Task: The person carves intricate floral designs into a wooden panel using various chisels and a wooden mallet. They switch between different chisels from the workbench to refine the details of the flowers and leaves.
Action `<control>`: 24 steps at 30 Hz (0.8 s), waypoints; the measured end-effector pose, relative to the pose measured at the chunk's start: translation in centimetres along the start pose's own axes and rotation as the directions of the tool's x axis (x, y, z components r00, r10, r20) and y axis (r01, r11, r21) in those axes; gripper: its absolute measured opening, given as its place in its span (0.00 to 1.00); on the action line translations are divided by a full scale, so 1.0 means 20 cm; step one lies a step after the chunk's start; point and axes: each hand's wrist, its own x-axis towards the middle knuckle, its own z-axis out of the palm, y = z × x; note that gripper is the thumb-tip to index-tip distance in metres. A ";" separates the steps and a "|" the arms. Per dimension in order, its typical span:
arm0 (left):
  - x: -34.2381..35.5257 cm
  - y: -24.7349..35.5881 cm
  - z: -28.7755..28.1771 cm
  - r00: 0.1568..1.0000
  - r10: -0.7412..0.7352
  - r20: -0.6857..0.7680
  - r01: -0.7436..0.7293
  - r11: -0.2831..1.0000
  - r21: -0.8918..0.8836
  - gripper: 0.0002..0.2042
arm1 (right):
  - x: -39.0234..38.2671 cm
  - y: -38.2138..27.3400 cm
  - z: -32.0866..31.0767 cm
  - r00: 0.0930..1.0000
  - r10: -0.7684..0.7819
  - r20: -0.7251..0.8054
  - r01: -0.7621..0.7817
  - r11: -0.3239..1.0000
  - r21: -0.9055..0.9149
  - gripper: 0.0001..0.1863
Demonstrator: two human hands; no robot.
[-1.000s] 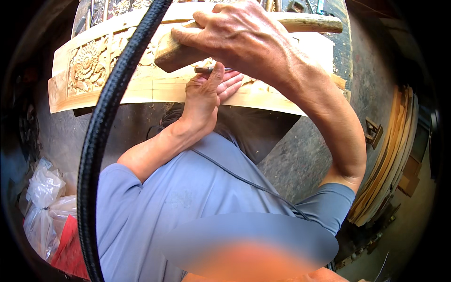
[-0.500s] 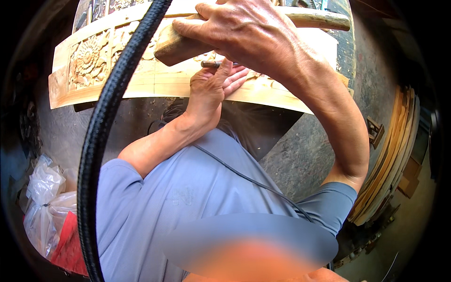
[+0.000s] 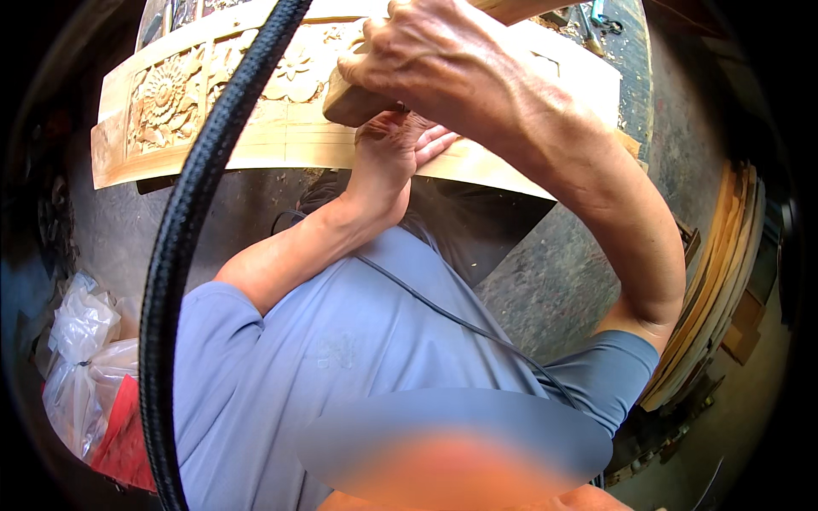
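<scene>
A light wooden panel [image 3: 298, 153] with carved flowers and leaves lies across the bench in front of me. My right hand [image 3: 426, 64] is wrapped round a wooden mallet [image 3: 354, 104]; its block end is close against my left hand, and wood past the hand [image 3: 520, 8] runs toward the top edge. My left hand [image 3: 392, 145] rests on the panel's near part, fingers stretched toward the right. The chisel seen in it half a second ago is now hidden behind the mallet and hand. A carved flower [image 3: 166, 89] shows at the panel's left.
A thick black braided cable [image 3: 192, 179] crosses the view at the left. Several tools, including a brush [image 3: 590, 34], lie on the bench's far side. Curved wooden boards [image 3: 703, 298] lean at the right. Clear plastic bags [image 3: 81, 358] and red material [image 3: 128, 443] sit at lower left.
My right hand and the mallet have moved to the right, and the mallet's block end has come down over the chisel's handle end. My left hand has shifted slightly right.
</scene>
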 end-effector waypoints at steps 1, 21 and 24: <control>-0.01 0.00 0.00 1.000 -0.010 0.003 0.010 1.000 -0.018 0.16 | 0.00 0.00 0.00 1.000 0.000 -0.003 0.000 1.000 0.003 0.13; 0.02 0.01 0.00 0.996 -0.070 0.062 0.064 0.993 0.098 0.15 | -0.05 0.02 -0.14 0.999 0.035 0.004 -0.035 0.996 -0.080 0.20; 0.04 -0.06 0.00 0.979 0.109 0.174 -0.159 0.937 0.310 0.13 | -0.12 0.05 -0.20 0.992 0.126 -0.028 -0.128 0.986 -0.103 0.21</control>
